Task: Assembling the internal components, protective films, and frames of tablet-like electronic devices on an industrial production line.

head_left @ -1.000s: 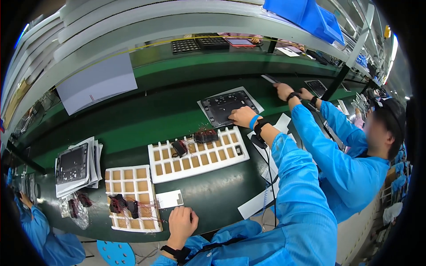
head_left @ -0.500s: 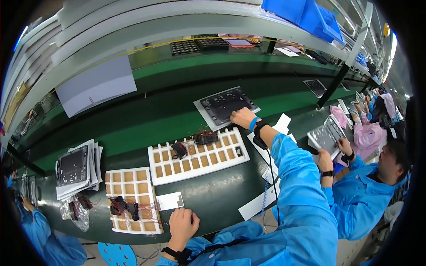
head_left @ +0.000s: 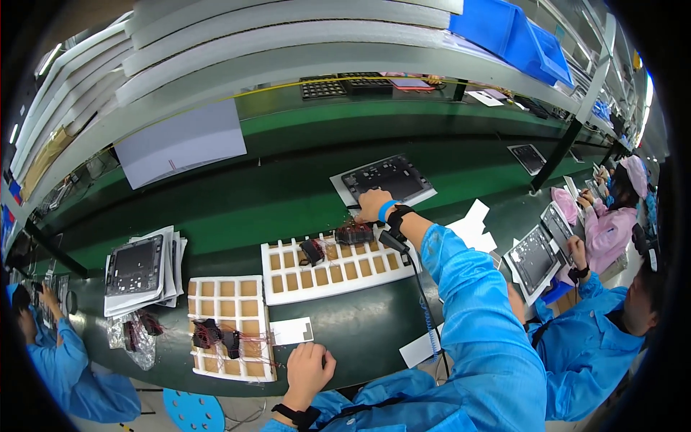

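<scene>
My right hand [head_left: 376, 205], with a blue band and a black strap on the wrist, is bent over the near left edge of a dark flat panel [head_left: 396, 180] lying on a white sheet. Its fingers are curled down, and what they pinch is hidden. Just below it, small black parts with red wires [head_left: 354, 234] lie in a white foam tray [head_left: 317, 293]. At the table's near edge rests my left hand [head_left: 308, 371], fingers curled in, something dark by the thumb; I cannot make it out. A white card [head_left: 289, 331] lies just beyond it.
A second foam tray [head_left: 224, 288] holds more wired black parts. Left of it are stacked panels [head_left: 135, 266] and a plastic bag [head_left: 133, 342]. A shelf with foam sheets [head_left: 288, 39] and blue bins [head_left: 511, 36] hangs overhead. A co-worker [head_left: 597, 309] handles panels at right.
My right hand has moved left and nearer along the panel's edge, toward the wired parts. My left hand stays put. The view has shifted slightly. The co-worker's panel is lower, with another beside it.
</scene>
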`<state>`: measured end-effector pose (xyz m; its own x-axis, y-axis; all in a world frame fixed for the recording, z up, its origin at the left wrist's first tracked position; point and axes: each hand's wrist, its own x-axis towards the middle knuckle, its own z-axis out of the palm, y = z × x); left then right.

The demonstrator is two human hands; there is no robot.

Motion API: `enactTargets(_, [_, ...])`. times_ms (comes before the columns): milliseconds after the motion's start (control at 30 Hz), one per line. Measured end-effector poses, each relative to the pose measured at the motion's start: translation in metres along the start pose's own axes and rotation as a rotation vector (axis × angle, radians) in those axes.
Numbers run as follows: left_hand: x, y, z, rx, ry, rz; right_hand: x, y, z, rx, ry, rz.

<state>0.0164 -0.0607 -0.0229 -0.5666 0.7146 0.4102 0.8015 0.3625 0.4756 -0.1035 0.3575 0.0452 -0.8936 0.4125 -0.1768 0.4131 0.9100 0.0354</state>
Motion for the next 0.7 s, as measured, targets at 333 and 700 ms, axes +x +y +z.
enactTargets(333, [-0.004,-0.002,-0.003,-0.020,0.016,-0.010,-0.007,0.024,-0.018,-0.081,0.232,0.008])
enactTargets(700, [-0.001,0.010,-0.008,0.093,0.040,0.078,-0.168,0.059,-0.145,0.188,0.662,-0.297])
